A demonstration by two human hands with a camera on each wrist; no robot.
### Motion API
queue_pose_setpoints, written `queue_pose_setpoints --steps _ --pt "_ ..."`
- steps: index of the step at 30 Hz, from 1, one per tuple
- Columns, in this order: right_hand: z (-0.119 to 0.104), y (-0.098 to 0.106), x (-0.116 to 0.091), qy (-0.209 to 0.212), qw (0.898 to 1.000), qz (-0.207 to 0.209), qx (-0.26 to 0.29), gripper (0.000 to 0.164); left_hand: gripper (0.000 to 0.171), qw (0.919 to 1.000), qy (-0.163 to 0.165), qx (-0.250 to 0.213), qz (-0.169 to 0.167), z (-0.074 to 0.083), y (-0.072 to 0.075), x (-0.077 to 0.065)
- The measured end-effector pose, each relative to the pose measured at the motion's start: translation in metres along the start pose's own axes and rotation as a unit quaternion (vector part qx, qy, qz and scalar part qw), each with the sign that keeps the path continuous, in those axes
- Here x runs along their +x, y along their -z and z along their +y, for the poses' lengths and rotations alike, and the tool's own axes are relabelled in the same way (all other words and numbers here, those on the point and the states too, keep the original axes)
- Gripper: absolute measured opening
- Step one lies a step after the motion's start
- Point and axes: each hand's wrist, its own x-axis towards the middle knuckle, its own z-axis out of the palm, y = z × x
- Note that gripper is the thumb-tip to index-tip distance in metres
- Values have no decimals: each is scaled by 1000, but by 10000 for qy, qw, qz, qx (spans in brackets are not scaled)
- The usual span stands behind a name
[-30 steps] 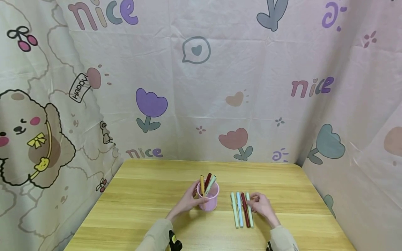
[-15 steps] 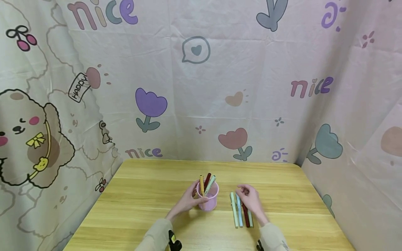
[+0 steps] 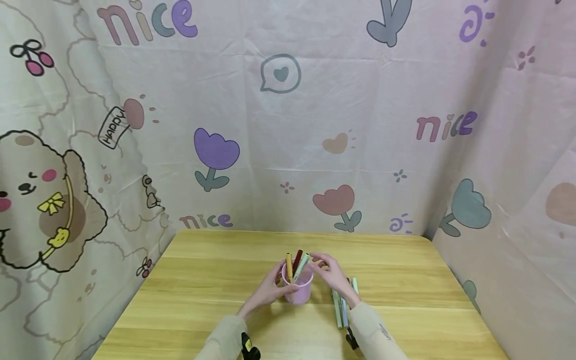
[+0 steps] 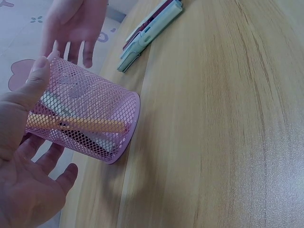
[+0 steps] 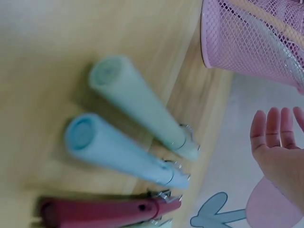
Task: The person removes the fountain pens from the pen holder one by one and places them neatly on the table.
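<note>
A pink mesh pen cup [image 3: 299, 295] stands upright on the table. My left hand [image 3: 269, 287] grips its left side, with the thumb across the front and the fingers behind. Inside lean a yellow pen [image 3: 289, 265], a dark red pen [image 3: 298, 260] and a light green pen [image 3: 302, 266]. My right hand [image 3: 332, 275] hovers at the cup's right rim, fingers loosely extended with no pen in them; whether a fingertip touches the rim cannot be told. Under the right forearm lie a light green pen [image 5: 137, 102], a light blue pen [image 5: 121, 149] and a dark red pen [image 5: 99, 211].
Another light green pen [image 3: 354, 285] lies at the right end of the row, partly covered by the right arm. The wooden table [image 3: 216, 255] meets a printed cloth [image 3: 279, 130] at its back edge. Cloth also hangs at both sides.
My right hand has moved left from the right end of the pen row, over the pens, to the cup's rim. The left hand and the cup have stayed in place.
</note>
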Motion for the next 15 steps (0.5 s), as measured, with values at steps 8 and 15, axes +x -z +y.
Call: queue_pose_setpoints --steps 8,15 --pt "-6 -7 8 -131 9997 -202 -44 45 83 9998 -26 -144 -131 26 0 -9" --pt "2 -14 19 -196 9998 -76 3 40 80 9999 -89 -129 -44 24 1 -8"
